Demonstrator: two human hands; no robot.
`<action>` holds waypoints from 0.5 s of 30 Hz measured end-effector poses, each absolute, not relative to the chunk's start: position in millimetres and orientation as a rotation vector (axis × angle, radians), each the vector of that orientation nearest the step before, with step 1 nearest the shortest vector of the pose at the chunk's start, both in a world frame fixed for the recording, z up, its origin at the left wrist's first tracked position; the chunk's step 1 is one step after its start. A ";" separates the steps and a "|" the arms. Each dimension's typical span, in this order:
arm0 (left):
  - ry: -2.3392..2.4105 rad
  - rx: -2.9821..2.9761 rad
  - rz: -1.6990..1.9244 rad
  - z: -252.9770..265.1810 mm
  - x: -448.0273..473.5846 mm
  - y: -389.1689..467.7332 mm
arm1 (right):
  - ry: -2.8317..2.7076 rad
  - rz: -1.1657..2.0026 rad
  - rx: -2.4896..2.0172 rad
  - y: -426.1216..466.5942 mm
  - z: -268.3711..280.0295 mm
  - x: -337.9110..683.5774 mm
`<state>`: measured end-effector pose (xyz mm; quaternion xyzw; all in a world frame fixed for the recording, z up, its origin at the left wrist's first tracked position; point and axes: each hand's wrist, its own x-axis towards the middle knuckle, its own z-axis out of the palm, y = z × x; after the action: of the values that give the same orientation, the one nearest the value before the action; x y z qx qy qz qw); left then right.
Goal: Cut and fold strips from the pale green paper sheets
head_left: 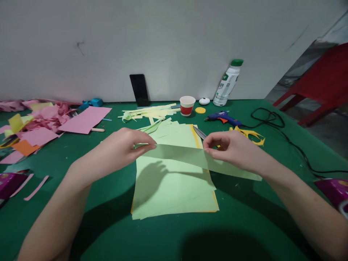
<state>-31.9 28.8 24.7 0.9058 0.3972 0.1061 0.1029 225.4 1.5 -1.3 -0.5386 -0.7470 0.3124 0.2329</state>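
Note:
A long strip of pale green paper (179, 153) is stretched between my two hands, its right end reaching out past my right wrist. My left hand (130, 145) pinches the strip's left end between thumb and fingertips. Further along, my right hand (228, 148) is closed on it with thumb and forefinger. Below the strip lies a stack of light green sheets (174, 195) with yellow edges showing. The blades of a pair of scissors (199, 132) show just beyond my right hand; their handles are mostly hidden.
Cut strips (152, 110), a paper cup (187, 106), a glue gun (224, 117) with a black cord and a bottle (228, 83) stand or lie toward the wall. A phone (139, 88) leans there. Pink scraps (49, 121) pile up at left; yellow cut-outs (252, 136) lie right.

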 end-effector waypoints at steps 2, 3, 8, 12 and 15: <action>1.212 2.713 0.297 18.9 -25.4 26.9 | -2.104 0.886 -1.414 -2.9 -3.6 219.3; 1.198 2.735 0.320 14.9 -19.4 24.9 | -2.131 0.893 -1.376 -5.2 -4.9 215.8; 0.893 2.766 0.223 -7.0 13.5 14.2 | -2.225 0.761 -1.317 -9.9 -9.0 203.8; 0.948 2.762 0.274 -16.5 19.6 11.8 | -2.185 0.747 -1.327 -9.4 -12.9 199.9; 0.959 2.721 0.298 -18.4 18.9 9.6 | -2.166 0.741 -1.279 -12.2 -18.9 195.6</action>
<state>18.9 9.6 -18.4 0.9314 0.3282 0.1020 0.1202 195.6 -12.2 -18.9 -0.4715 -0.7983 0.2730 0.2568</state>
